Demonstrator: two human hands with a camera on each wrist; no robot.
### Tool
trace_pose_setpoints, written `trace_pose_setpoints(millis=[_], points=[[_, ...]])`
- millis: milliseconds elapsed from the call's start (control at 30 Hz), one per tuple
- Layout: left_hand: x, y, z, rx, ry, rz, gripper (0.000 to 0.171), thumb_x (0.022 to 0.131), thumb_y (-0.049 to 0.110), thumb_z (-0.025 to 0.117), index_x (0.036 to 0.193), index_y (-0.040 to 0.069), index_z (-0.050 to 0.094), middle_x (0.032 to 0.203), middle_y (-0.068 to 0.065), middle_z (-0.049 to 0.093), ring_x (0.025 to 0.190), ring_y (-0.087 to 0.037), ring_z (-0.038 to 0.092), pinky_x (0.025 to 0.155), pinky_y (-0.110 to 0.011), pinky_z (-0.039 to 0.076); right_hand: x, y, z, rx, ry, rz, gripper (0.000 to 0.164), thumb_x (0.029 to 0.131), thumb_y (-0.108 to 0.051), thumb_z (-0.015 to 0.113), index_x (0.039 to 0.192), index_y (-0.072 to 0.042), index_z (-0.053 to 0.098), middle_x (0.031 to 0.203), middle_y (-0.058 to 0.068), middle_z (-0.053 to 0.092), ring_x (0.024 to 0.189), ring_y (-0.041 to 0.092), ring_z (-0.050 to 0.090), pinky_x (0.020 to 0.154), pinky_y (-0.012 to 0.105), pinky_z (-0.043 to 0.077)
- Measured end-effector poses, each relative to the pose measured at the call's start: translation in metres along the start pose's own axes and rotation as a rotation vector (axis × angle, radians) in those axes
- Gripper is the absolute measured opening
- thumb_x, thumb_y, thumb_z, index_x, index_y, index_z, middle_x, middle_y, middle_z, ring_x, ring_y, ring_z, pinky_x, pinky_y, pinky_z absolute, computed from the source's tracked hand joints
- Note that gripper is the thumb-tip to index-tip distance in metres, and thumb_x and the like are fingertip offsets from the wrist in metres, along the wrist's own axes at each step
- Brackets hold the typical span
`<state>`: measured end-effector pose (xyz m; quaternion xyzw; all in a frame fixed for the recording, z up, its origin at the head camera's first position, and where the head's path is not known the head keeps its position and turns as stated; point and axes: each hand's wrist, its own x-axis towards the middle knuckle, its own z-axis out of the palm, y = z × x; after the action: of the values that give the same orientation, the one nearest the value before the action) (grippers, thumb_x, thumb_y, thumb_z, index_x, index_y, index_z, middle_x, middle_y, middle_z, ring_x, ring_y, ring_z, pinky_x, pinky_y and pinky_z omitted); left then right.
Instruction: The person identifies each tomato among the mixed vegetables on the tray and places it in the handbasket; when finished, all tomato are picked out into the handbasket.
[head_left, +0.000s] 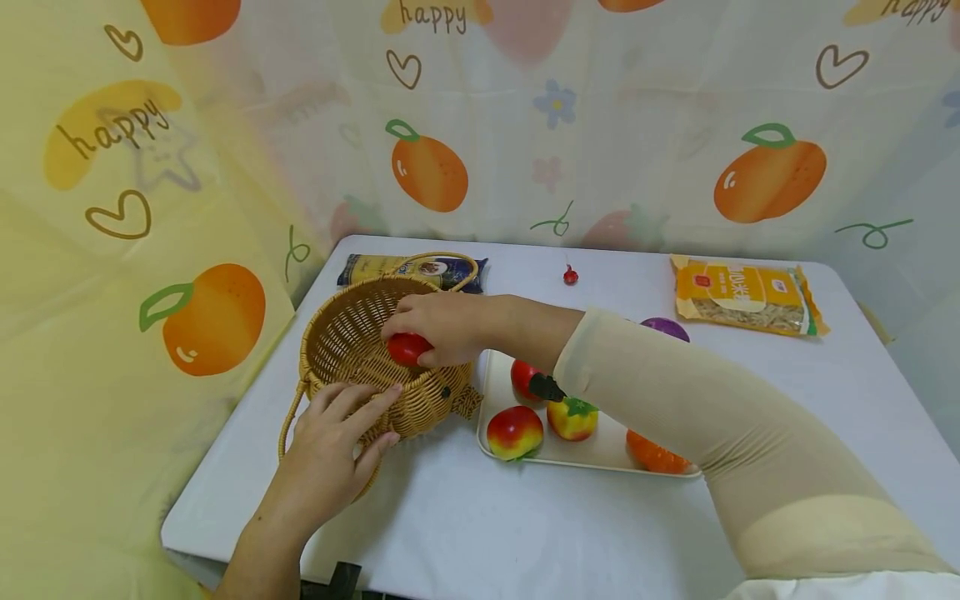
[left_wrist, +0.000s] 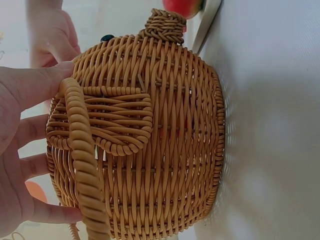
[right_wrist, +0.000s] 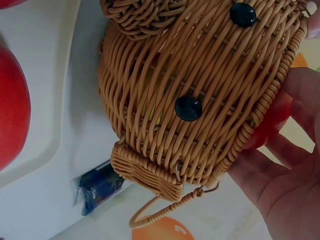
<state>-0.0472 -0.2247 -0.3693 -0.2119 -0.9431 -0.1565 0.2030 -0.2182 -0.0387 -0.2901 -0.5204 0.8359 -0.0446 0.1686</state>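
A wicker basket (head_left: pixel 420 408) with black button eyes (right_wrist: pixel 188 108) and looped handles (left_wrist: pixel 82 150) stands on the left of the table. My right hand (head_left: pixel 442 327) holds a smooth red fruit (head_left: pixel 408 349) just inside the basket's rim; its exact kind is unclear. In the right wrist view, the fingers of that hand are partly hidden behind the rim. My left hand (head_left: pixel 333 450) rests on the near rim with its fingers spread and fairly straight. Red and yellow patches show through the weave, so what lies inside is mostly hidden.
Right of the basket, a pale tray (head_left: pixel 585 457) bears several toy fruits, including a red-yellow one (head_left: pixel 515 432) and an orange one (head_left: pixel 655 452). Behind are a blue-gold packet (head_left: pixel 363 268), a small red item (head_left: pixel 570 275) and a yellow packet (head_left: pixel 750 296). My right sleeve (head_left: pixel 675 392) crosses over the tray.
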Motion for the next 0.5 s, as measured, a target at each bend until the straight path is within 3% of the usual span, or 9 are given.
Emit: trace_pose_setpoints(millis=[267, 500], points=[[0.000, 0.000, 0.001, 0.001, -0.014, -0.019, 0.057, 0.084, 0.022, 0.084, 0.138, 0.019, 0.066, 0.121, -0.009, 0.066, 0.119, -0.038, 0.052, 0.095, -0.062, 0.046, -0.005, 0.004, -0.001, 0.015, -0.007, 0.010, 0.056, 0.101, -0.032, 0.064, 0.154, -0.028, 0.045, 0.160, 0.001, 0.036, 0.144, 0.020, 0.043, 0.116, 0.037, 0.042], [0.000, 0.000, 0.001, -0.001, -0.010, -0.013, 0.059, 0.084, 0.021, 0.084, 0.139, 0.021, 0.065, 0.119, -0.010, 0.065, 0.116, -0.038, 0.052, 0.097, -0.062, 0.044, -0.019, 0.012, -0.012, 0.009, 0.080, 0.011, 0.054, 0.100, -0.032, 0.066, 0.151, -0.028, 0.048, 0.158, 0.001, 0.039, 0.147, 0.020, 0.037, 0.119, 0.038, 0.038]])
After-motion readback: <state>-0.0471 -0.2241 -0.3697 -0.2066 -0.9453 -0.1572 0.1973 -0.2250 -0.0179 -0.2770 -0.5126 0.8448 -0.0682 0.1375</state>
